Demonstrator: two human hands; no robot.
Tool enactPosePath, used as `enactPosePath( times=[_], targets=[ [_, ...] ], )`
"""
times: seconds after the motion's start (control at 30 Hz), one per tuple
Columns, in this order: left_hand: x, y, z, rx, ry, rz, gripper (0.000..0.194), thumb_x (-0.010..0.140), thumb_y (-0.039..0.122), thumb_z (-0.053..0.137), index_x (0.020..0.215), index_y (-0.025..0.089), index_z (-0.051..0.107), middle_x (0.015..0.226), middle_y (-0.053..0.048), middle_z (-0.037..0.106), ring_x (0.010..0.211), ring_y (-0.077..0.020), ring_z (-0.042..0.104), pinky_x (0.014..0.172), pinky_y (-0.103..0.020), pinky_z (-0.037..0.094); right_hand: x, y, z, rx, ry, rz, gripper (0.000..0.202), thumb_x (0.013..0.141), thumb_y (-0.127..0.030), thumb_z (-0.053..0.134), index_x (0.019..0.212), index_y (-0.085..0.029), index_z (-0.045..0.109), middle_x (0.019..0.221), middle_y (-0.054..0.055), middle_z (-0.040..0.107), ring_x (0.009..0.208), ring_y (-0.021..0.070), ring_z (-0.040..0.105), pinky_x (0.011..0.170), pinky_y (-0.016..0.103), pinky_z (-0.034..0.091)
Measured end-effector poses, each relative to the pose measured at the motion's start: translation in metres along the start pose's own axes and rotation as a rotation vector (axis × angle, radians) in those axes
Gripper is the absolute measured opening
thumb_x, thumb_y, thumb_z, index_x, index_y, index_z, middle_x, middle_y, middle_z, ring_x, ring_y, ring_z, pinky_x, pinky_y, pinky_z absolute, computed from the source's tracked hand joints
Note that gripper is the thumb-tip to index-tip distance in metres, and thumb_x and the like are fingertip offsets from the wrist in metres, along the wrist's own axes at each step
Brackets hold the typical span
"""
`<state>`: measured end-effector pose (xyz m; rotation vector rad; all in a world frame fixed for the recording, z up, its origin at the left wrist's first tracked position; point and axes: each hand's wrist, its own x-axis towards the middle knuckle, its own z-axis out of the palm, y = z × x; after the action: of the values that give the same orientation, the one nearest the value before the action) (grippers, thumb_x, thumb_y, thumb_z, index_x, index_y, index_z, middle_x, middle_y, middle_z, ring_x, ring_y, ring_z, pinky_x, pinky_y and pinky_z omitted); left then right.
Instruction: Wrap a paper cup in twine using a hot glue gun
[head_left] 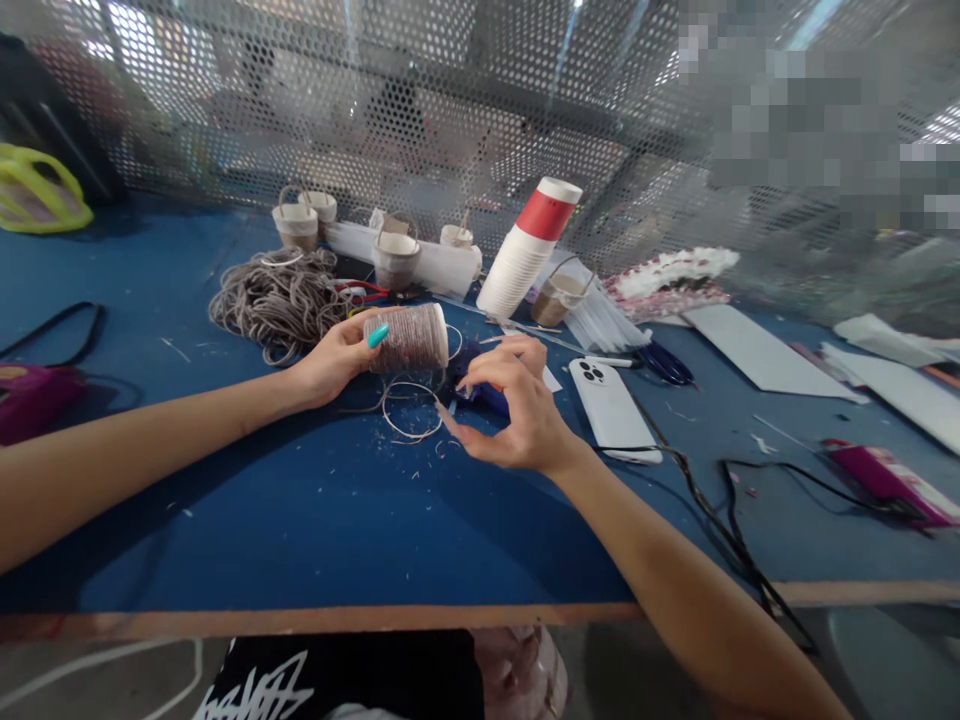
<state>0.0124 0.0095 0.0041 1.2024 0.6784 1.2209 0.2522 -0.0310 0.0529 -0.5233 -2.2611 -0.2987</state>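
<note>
And here we are at the blue desk, where the left hand has a firm hold on a cord-wrapped cup, tipped on its side above the near half, white rim towards the right. The right hand is just to the right of it, fingers half curled, thumb standing apart; whether it pinches a strand, I can't tell from here. Beneath the cup, a loop of pale cord curls among scraps, and a blue tool sits partly hidden behind those right fingers.

How far along? I'd call this winding well advanced: cord covers nearly all of the wall that shows, with just that pale rim uncovered. No handle shows on it, and the loose loop suggests the work isn't finished.

Now to the containers along the far side! A handled cup stands on the left, another in the middle, a third tilts on the right, each covered below and white towards the mouth. The middle one shows its white inside; what the others hold, I can't make out. And what a lean on that tall stack of paper cups, nested one inside another, red band near the top!
</note>
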Motion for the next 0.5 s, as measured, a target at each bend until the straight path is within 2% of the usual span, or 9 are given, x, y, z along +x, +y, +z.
enactPosePath(
  times=[0.1,0.17,0.23,0.3,0.37,0.5],
  targets=[
    [-0.0008,0.0011,0.0001,-0.032,0.007,-0.01,0.084,0.051,0.061,0.089,0.118,0.017,0.066,0.108,-0.009,0.075,0.105,-0.0251,0.069,0.091,-0.036,0.056,0.0031,0.0,-0.0003,-0.002,0.129,-0.07,0.036,0.08,-0.03,0.064,0.11,-0.027,0.044,0.091,0.0,0.063,0.084,0.0205,0.061,0.08,0.042,0.046],
    [-0.0015,0.0021,0.0004,-0.031,0.003,-0.013,0.081,0.054,0.06,0.088,0.119,0.017,0.066,0.11,-0.009,0.074,0.106,-0.0252,0.069,0.092,-0.037,0.055,0.005,-0.0002,-0.0001,-0.049,0.151,-0.076,0.042,0.079,-0.028,0.064,0.115,-0.025,0.043,0.104,0.005,0.067,0.094,0.0226,0.063,0.084,0.044,0.046],
    [-0.002,0.0031,0.001,-0.023,-0.009,-0.009,0.079,0.057,0.06,0.087,0.119,0.017,0.066,0.114,-0.01,0.073,0.109,-0.0259,0.068,0.094,-0.038,0.054,0.0055,-0.0001,0.0005,-0.124,0.1,-0.053,0.044,0.08,-0.03,0.064,0.117,-0.025,0.042,0.122,0.01,0.067,0.111,0.0273,0.06,0.094,0.049,0.044],
    [-0.0025,0.0042,0.0021,-0.034,-0.013,-0.006,0.077,0.057,0.06,0.087,0.117,0.017,0.068,0.115,-0.01,0.073,0.109,-0.026,0.067,0.096,-0.039,0.054,0.0045,0.0006,0.0012,-0.194,0.025,-0.032,0.038,0.082,-0.033,0.063,0.114,-0.026,0.043,0.132,0.009,0.066,0.125,0.0298,0.052,0.105,0.054,0.039],
    [-0.0029,0.0051,0.0033,-0.053,-0.005,-0.011,0.074,0.055,0.059,0.088,0.114,0.017,0.07,0.114,-0.009,0.073,0.109,-0.0259,0.068,0.097,-0.039,0.054,0.0025,0.0016,0.0013,-0.236,-0.019,-0.038,0.029,0.084,-0.033,0.062,0.107,-0.027,0.045,0.131,0.006,0.068,0.131,0.0285,0.048,0.112,0.054,0.033],
    [-0.0034,0.0053,0.0035,-0.059,0.015,-0.019,0.07,0.058,0.059,0.087,0.112,0.017,0.071,0.112,-0.01,0.074,0.108,-0.0274,0.068,0.095,-0.042,0.055,-0.0006,0.0032,-0.0001,-0.279,-0.014,-0.084,0.019,0.083,-0.029,0.062,0.097,-0.028,0.051,0.123,0.002,0.073,0.127,0.0248,0.054,0.116,0.049,0.031]
  ],
)
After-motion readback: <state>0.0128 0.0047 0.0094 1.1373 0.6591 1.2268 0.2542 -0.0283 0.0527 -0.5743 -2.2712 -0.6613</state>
